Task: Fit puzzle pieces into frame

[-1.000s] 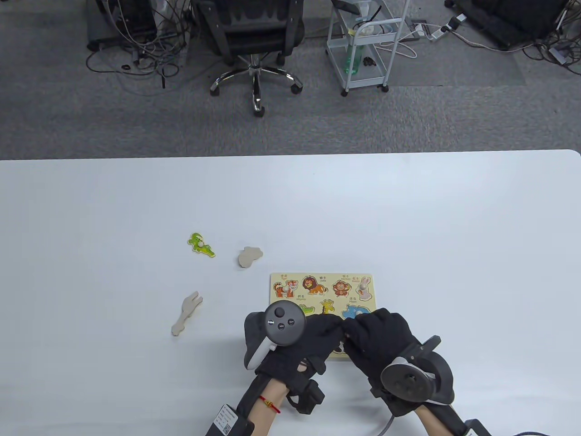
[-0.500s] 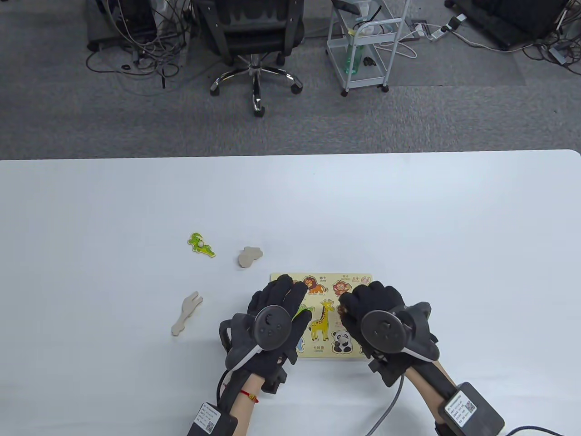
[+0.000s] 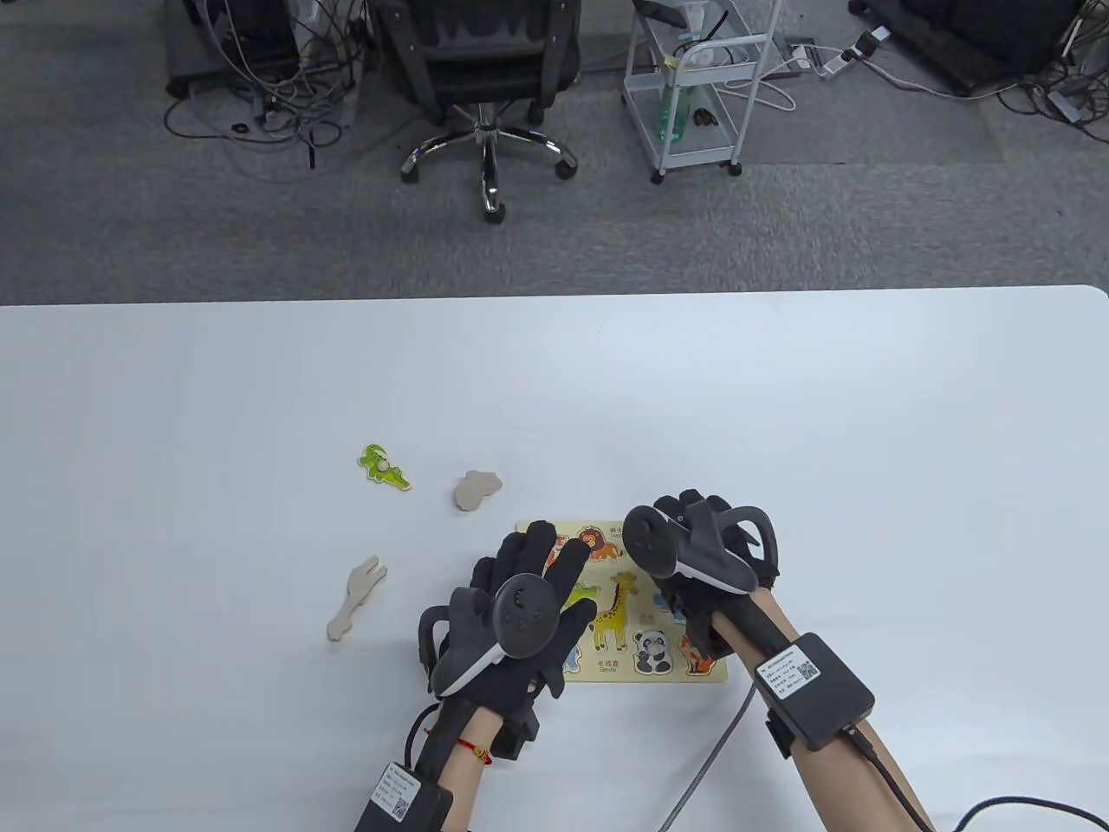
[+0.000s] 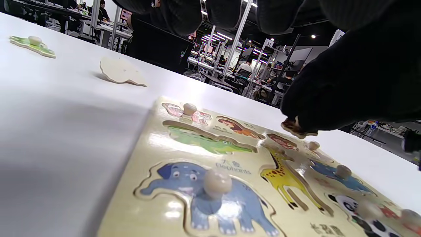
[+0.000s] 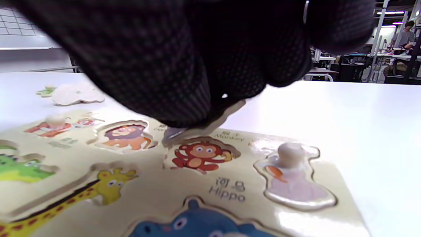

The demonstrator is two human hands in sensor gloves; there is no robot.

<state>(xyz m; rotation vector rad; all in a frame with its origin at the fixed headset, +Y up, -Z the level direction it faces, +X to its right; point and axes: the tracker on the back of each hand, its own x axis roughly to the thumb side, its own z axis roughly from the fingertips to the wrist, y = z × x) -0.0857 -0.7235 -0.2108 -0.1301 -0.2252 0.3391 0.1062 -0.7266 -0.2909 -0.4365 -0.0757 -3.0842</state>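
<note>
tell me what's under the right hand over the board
The right hand holds a wooden piece just above the empty monkey recess. The glove covers the piece's face.

Glossy printed wooden puzzle frame [image 5: 184,194], matt bare-wood loose piece [image 3: 476,490], smooth white table [image 3: 780,416], black knit-cloth hands [image 3: 520,607]

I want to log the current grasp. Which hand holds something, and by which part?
The right hand holds a puzzle piece by its upper side, above the monkey slot. The left hand holds nothing.
</note>
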